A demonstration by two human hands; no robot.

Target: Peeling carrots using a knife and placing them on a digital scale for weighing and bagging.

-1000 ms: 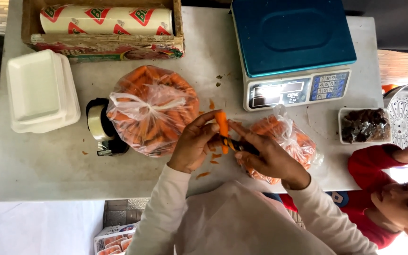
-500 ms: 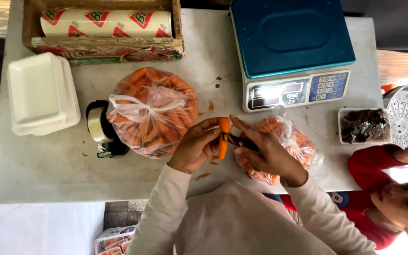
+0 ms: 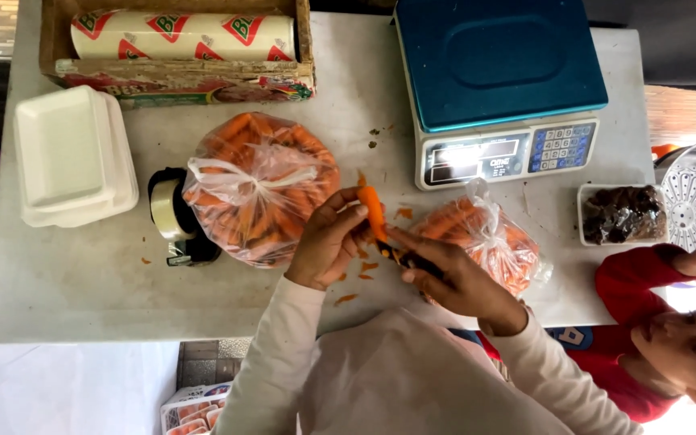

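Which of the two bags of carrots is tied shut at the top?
The bigger bag, left of the hands beside the tape dispenser, is knotted shut. The smaller bag, below the scale, isn't visibly knotted.

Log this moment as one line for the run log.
left hand: holds carrot | right hand: peeler on carrot | peelings on table
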